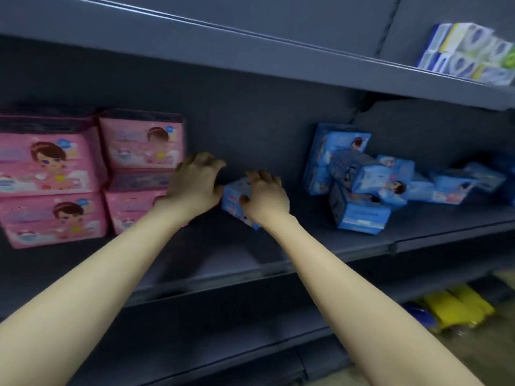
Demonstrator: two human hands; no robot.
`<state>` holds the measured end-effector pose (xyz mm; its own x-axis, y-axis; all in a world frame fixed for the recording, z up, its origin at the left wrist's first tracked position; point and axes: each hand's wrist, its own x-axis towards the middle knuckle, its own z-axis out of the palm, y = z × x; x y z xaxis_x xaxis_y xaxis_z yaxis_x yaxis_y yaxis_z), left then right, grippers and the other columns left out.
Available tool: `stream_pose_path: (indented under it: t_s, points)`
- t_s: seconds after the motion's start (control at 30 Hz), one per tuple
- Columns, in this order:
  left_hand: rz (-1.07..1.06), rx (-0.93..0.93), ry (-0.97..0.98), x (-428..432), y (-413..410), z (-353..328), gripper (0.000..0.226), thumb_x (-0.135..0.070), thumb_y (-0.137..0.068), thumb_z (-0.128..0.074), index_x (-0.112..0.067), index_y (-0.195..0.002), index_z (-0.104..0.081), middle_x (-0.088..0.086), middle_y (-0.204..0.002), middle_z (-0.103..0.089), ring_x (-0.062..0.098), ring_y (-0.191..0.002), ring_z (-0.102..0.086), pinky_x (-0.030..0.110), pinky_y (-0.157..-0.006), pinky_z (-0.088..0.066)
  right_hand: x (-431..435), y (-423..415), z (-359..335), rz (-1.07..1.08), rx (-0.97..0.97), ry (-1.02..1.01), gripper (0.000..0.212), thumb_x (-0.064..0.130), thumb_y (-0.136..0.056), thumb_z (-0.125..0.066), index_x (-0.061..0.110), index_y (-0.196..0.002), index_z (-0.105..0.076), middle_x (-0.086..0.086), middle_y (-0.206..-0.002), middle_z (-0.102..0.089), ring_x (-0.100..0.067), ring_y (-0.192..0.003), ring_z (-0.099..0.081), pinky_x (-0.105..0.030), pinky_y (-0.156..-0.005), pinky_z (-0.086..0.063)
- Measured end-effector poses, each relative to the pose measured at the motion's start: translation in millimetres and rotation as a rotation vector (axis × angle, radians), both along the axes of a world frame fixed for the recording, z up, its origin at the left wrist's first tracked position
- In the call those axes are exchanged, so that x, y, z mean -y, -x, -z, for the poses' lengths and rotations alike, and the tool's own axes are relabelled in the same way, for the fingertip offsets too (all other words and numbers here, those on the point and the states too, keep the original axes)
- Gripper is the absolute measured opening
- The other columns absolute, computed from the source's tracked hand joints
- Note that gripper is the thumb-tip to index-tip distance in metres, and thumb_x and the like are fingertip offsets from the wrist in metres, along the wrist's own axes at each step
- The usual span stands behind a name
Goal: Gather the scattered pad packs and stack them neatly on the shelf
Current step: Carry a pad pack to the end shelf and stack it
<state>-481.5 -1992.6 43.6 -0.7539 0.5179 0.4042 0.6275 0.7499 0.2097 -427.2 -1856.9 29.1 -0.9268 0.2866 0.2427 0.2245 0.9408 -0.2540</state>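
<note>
**Blue pack held at mid-shelf**

The blue pad pack (233,198) lies on the middle shelf (306,243) between the pink stacks (83,176) and the blue heap (362,188). It is skewed, with its long axis running back-left to front-right. The right hand (264,197) clamps its right end. The left hand (195,181), fingers loosely curled, touches its left end.

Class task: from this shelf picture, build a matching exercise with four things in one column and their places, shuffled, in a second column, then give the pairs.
Things
1. pink packs
2. single blue pack
3. heap of blue packs
4. yellow items

Places
A. lowest down, far right
B. stacked at the left of the middle shelf
C. between the left hand and the right hand
D. tumbled at the right of the middle shelf

Pairs: 1-B, 2-C, 3-D, 4-A
</note>
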Motion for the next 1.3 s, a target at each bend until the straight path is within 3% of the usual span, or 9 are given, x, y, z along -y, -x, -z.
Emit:
stream_pose_path:
  t_s: [0.17, 0.37, 0.6, 1.3]
  points:
    - [0.133, 0.095, 0.052, -94, -38, 17, 0.049, -0.02, -0.086, -0.056, -0.017, -0.134, -0.046, 0.006, -0.137, -0.041, 0.029, -0.124, -0.038, 0.035, -0.097, -0.036, -85, -60, 14, 0.133, 0.013, -0.022, 0.053, 0.024, -0.088, -0.054, 0.014, -0.138, -0.039, -0.013, -0.134, -0.046, -0.036, -0.121, -0.04, -0.04, -0.09, -0.041]
    - [0.307, 0.123, 0.116, -206, -93, 41, 0.046, -0.021, -0.085, -0.056, -0.016, -0.13, -0.049, 0.008, -0.132, -0.044, 0.031, -0.118, -0.043, 0.039, -0.089, -0.046, -185, -134, 29, 0.297, 0.082, 0.019, 0.05, 0.024, -0.092, -0.05, 0.012, -0.138, -0.037, -0.011, -0.135, -0.044, -0.033, -0.122, -0.038, -0.041, -0.09, -0.04]
    - [0.48, 0.112, 0.189, -322, -157, 61, 0.043, -0.021, -0.088, -0.053, -0.017, -0.13, -0.047, 0.006, -0.134, -0.044, 0.028, -0.124, -0.039, 0.041, -0.089, -0.046, -279, -220, 46, 0.473, 0.123, 0.056, 0.048, 0.027, -0.093, -0.052, 0.014, -0.137, -0.038, -0.009, -0.136, -0.046, -0.032, -0.124, -0.04, -0.041, -0.091, -0.041]
    - [0.927, 0.129, 0.334, -516, -287, 81, 0.05, -0.025, -0.088, -0.054, -0.02, -0.136, -0.043, 0.004, -0.138, -0.041, 0.025, -0.123, -0.043, 0.038, -0.091, -0.046, -414, -377, 75, 0.943, 0.178, 0.22, 0.041, 0.024, -0.089, -0.052, 0.015, -0.128, -0.043, -0.01, -0.129, -0.05, -0.033, -0.121, -0.042, -0.041, -0.091, -0.04]
